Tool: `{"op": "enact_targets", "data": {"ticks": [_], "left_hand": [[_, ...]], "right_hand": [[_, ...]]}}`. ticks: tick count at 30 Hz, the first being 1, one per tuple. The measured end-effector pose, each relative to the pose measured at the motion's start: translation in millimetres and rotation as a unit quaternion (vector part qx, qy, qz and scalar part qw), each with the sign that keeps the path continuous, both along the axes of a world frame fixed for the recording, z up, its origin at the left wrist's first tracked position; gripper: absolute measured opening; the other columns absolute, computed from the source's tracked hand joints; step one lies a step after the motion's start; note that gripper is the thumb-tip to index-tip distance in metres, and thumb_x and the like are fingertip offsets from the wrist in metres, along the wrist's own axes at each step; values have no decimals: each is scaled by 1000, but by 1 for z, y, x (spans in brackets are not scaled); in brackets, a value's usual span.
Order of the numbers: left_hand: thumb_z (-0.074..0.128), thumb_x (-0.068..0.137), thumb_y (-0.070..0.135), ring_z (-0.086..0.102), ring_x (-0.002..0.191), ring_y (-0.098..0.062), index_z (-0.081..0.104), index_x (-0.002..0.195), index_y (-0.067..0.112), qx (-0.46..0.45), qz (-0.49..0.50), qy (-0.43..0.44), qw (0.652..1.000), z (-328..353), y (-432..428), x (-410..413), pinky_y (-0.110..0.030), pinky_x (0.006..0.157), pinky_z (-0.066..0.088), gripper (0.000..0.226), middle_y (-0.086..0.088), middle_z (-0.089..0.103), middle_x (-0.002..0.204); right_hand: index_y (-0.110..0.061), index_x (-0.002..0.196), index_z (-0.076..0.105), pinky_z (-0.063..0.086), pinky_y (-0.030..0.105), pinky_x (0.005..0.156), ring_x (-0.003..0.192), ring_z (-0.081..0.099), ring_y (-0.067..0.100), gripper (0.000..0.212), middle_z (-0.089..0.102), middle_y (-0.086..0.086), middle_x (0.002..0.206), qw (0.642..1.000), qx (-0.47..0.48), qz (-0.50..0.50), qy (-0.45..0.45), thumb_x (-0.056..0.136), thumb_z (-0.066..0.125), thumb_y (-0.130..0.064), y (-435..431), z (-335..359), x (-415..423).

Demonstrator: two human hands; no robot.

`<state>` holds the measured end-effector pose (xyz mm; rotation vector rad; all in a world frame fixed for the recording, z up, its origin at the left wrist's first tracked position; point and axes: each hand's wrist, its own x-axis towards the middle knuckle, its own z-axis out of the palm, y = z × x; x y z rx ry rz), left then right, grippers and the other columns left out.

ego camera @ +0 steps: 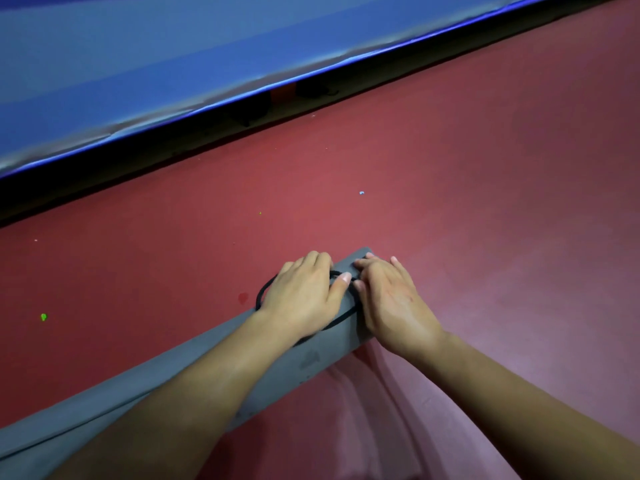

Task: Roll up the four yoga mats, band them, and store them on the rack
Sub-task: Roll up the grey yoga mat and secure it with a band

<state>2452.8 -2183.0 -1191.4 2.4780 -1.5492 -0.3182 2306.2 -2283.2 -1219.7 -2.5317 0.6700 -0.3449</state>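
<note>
From my remote seat I see the grey yoga mat (pixel 304 362) rolled up and lying on the red floor (pixel 450 202). It runs diagonally from the lower left corner up to the middle of the view. Both hands are at its far end.

The left hand (pixel 301 299) lies over the roll with its fingers curled down the far side, gripping the mat, and its thumb stretches towards the other hand. A black elastic band (pixel 264 292) bulges out in a loop just left of that hand, passes under the palm and comes out across the roll's near face.

The right hand (pixel 391 303) rests on the very end of the roll with its fingers nearly straight and pressing on top. Its thumb tip touches the band beside the left thumb.

A faint dark smudge marks the mat's side; I cannot make it out as letters.

Beyond the mat, a blue padded panel (pixel 173 64) with a shiny edge crosses the top of the view. A green speck (pixel 43 317) and a pale blue speck (pixel 361 192) lie on the floor. Pink folds of cloth (pixel 398 410) show at lower right.
</note>
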Motion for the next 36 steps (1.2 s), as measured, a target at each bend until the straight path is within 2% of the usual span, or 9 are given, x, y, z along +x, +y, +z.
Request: {"op": "enact_targets", "data": {"ticks": [4,8,11,18,22,25,28,32,36], "left_hand": [[43,102,48,51,103,-23,49,106,17,-17,-82,11,996,-2,-15,6,-39,94,38,31,3,52,107],[44,103,38,44,93,-21,43,94,19,-52,-90,31,994,-8,-24,5,-41,89,40,21,4,45,99],[43,103,40,40,90,-19,40,89,22,-75,-61,28,995,-14,-25,-6,-40,88,39,24,6,44,97],[45,81,78,47,90,-20,30,100,27,-5,-57,60,997,-19,-19,-12,-37,78,36,57,8,40,107],[56,86,71,54,124,-27,28,124,27,25,-73,102,992,-16,-26,-8,-42,95,47,65,-2,50,139],[52,93,64,49,132,-27,31,141,23,12,-67,93,993,-19,-26,-8,-40,98,44,66,-3,46,148],[47,95,66,45,137,-23,33,149,23,5,-58,78,995,-23,-25,-13,-38,103,41,71,1,43,153],[38,90,74,54,126,-19,45,134,29,-23,12,140,990,-22,-31,-14,-35,91,44,63,7,54,141],[47,97,57,60,91,-24,43,88,30,-58,35,155,986,-20,-37,-8,-34,67,41,30,8,63,93]], "right_hand": [[-2,107,60,38,48,103,124,53,37,29,60,15,125,993,-69,-83,-48,108,41,-25,1,-6,-13],[-7,90,53,38,41,71,81,46,31,32,52,11,99,984,-93,-149,-37,106,36,-28,-4,-8,-29],[-13,94,44,35,41,60,62,38,23,29,38,2,95,987,10,-160,-11,107,31,-36,-2,-10,-34],[-15,97,43,33,38,62,69,47,29,26,39,0,95,975,43,-210,-53,108,33,-36,5,-11,-34],[-18,94,44,33,34,63,72,46,16,25,43,-2,94,974,78,-199,-69,108,35,-37,3,-11,-35],[-25,87,39,31,23,57,73,48,7,25,49,-5,88,966,118,-215,-77,107,35,-39,-2,-8,-31],[-24,87,38,30,28,59,73,48,8,25,51,-3,87,964,123,-227,-71,108,36,-36,-3,-8,-28],[-21,88,39,30,20,56,72,49,8,24,51,-3,85,963,112,-232,-82,108,38,-35,-5,-9,-29],[-22,87,39,32,28,58,70,49,9,23,53,-3,82,955,138,-246,-95,108,41,-32,-8,-10,-27]]}}
